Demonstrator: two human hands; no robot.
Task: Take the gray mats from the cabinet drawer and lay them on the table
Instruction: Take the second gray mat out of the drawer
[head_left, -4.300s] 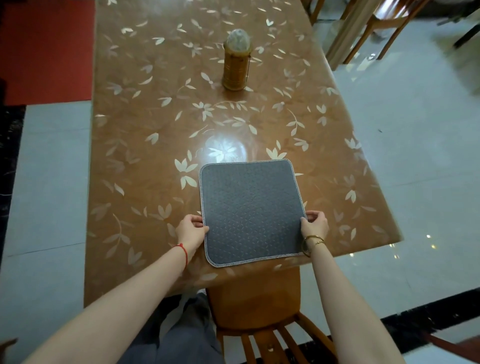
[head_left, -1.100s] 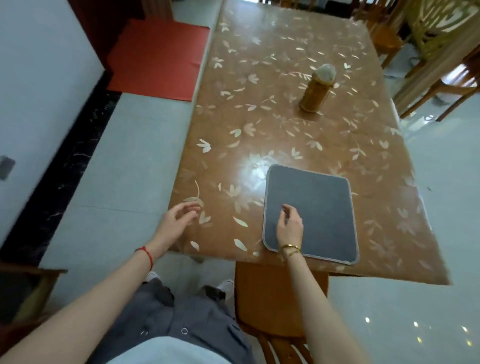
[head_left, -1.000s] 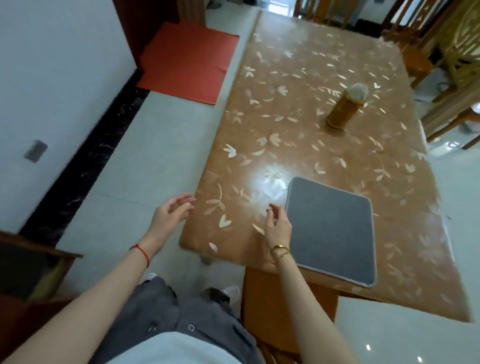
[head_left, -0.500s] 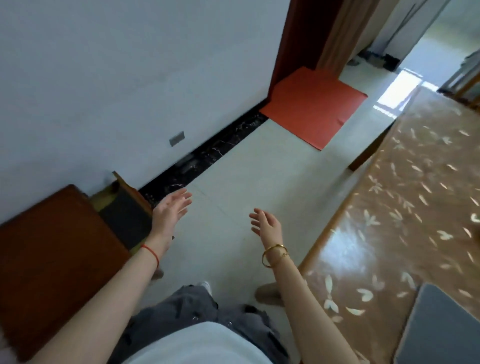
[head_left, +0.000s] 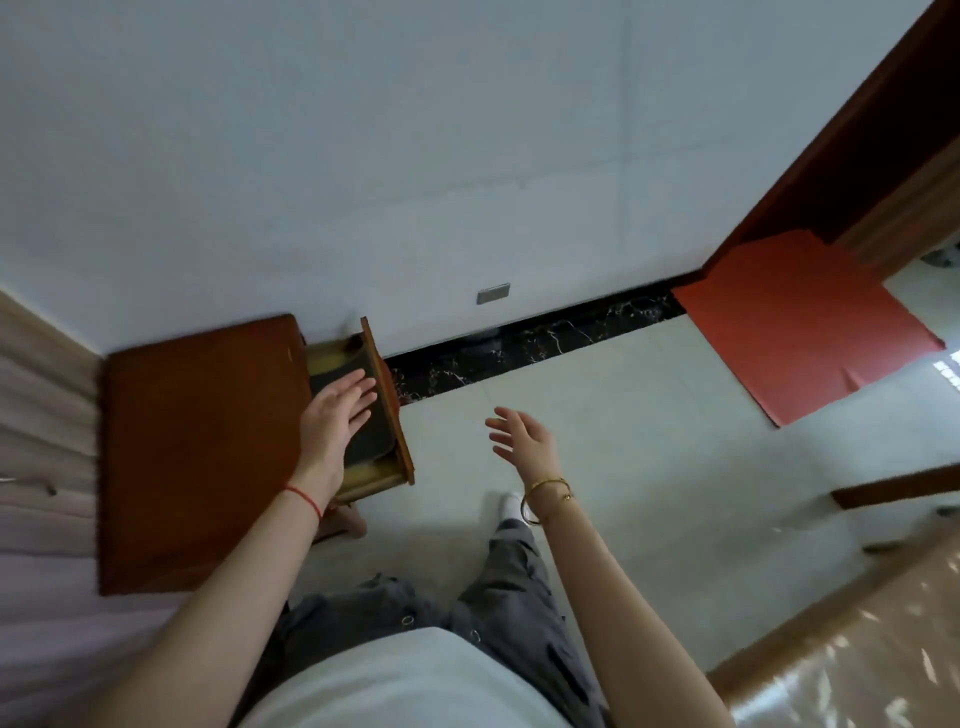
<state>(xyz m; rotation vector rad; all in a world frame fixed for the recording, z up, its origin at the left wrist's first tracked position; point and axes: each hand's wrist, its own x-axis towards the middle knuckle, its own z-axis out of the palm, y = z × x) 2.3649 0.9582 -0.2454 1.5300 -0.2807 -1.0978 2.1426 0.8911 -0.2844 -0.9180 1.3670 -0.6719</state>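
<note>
A brown wooden cabinet (head_left: 197, 447) stands against the white wall at the left, its drawer (head_left: 390, 410) pulled out toward the floor. Gray mats (head_left: 375, 436) lie inside the drawer, partly hidden by my left hand. My left hand (head_left: 335, 421) hovers over the drawer with fingers spread, holding nothing. My right hand (head_left: 522, 439) is open in the air over the floor, to the right of the drawer. A corner of the floral-patterned table (head_left: 852, 654) shows at the bottom right; the mat laid there is out of view.
A red floor mat (head_left: 800, 322) lies by a dark doorway at the right. A chair part (head_left: 893, 488) juts in at the right edge. Pale curtain folds (head_left: 36, 467) hang left of the cabinet. Light floor tiles (head_left: 649, 441) stretch between cabinet and table.
I turned from the table to the cabinet. My hands let go of the mat laid on the table, and my left hand now reaches over the open drawer.
</note>
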